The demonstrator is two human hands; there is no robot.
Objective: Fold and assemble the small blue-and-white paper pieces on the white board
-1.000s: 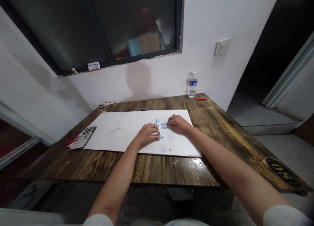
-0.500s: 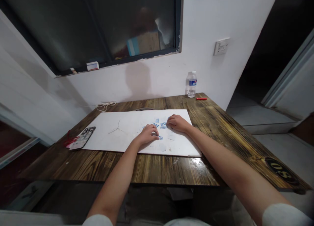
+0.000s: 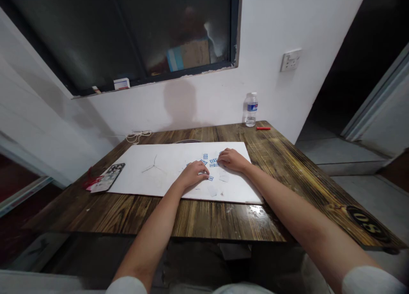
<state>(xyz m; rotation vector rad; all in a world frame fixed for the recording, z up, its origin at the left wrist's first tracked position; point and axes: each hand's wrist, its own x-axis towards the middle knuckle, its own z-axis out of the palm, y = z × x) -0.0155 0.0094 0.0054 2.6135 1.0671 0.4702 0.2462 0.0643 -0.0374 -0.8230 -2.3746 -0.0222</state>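
A white board (image 3: 172, 181) lies on the dark wooden table, with a three-armed line figure (image 3: 154, 166) at its left part. Several small blue-marked pieces (image 3: 213, 162) are grouped between my hands. My left hand (image 3: 194, 174) rests low over the board, its fingers curved and apart, with the fingertips beside one blue-marked piece (image 3: 211, 178). At the right of the group, my right hand (image 3: 232, 159) lies with bent fingers at the edge of the pieces; what its fingertips hold, if anything, is too small to tell. Pale paper scraps (image 3: 224, 178) lie nearer the board's front right.
A patterned phone (image 3: 110, 177) overlaps the board's left edge, beside red strands (image 3: 91, 181). Along the back are a white cord (image 3: 138, 135), a water bottle (image 3: 251, 110) and a red pen (image 3: 263, 128). A round 08 plate (image 3: 367, 221) marks the table's right corner.
The fingers of my left hand have shifted slightly right and spread a little. My right hand has hardly moved. The whole view has shifted very slightly.
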